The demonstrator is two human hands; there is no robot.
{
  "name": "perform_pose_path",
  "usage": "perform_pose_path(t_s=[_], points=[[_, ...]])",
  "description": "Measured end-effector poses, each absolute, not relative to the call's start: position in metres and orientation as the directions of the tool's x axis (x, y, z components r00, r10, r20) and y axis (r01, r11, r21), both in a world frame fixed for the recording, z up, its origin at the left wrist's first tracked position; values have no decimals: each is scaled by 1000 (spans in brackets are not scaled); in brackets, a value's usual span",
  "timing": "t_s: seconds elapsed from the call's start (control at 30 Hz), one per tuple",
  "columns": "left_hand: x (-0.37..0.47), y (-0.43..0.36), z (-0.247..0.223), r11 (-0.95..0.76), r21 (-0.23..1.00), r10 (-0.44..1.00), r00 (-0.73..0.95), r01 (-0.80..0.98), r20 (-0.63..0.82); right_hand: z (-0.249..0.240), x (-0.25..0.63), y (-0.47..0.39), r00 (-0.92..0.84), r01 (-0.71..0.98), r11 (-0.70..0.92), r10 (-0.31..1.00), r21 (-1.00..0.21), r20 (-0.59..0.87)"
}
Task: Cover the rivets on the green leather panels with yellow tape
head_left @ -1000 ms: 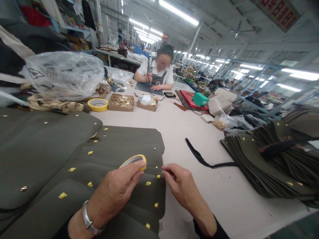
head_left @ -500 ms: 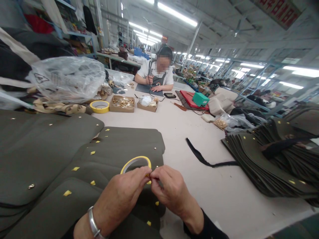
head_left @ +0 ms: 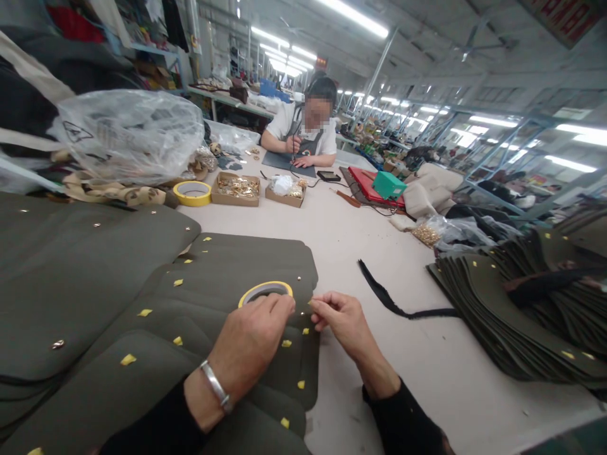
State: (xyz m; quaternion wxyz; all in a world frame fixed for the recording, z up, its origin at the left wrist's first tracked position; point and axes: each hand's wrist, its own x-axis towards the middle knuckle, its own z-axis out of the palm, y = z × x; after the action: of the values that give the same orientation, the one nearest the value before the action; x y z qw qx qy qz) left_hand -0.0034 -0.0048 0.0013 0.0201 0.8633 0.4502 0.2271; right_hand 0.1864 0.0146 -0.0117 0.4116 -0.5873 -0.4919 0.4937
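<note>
My left hand [head_left: 258, 335] is closed on a roll of yellow tape [head_left: 266, 287], held above the dark olive panels [head_left: 246, 253]. The lower part of the roll is hidden behind my fingers. My right hand [head_left: 341, 319], just to the right and apart from the left, pinches a small piece of yellow tape [head_left: 311, 303] between thumb and fingertip. Under both hands, overlapping panels carry small yellow tape bits [head_left: 286, 344] and metal studs. One gold stud [head_left: 302, 313] shows near the panel's right edge, below the gap between my hands.
A second yellow tape roll [head_left: 192, 193] stands beside a box of gold hardware [head_left: 236, 189] and a smaller box [head_left: 285, 191]. A black strip [head_left: 384, 297] lies near stacked olive panels [head_left: 516, 309] on the right. A co-worker [head_left: 303, 129] sits across the table.
My hands have come apart, the right one moving up and right with a bit of tape. The left hand has shifted slightly right and up with the roll. The view has tilted a little.
</note>
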Motion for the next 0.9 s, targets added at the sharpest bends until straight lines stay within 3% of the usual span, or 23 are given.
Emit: perform_pose_path(t_s=[0.1,0.4,0.67,0.9], points=[[-8,6,-12,-553,172,826,509,815,244,-25,198,21,-43,315,-121,989,-942,-141],[-9,3,-18,-573,205,820,550,794,162,-21,195,21,-230,528,-29,957,-849,-176],[-13,3,-19,-549,242,835,540,800,105,-17,185,11,-295,755,250,955,-606,27],[-13,2,-22,-552,249,834,532,796,145,-18,189,10,-235,857,227,971,-462,42]])
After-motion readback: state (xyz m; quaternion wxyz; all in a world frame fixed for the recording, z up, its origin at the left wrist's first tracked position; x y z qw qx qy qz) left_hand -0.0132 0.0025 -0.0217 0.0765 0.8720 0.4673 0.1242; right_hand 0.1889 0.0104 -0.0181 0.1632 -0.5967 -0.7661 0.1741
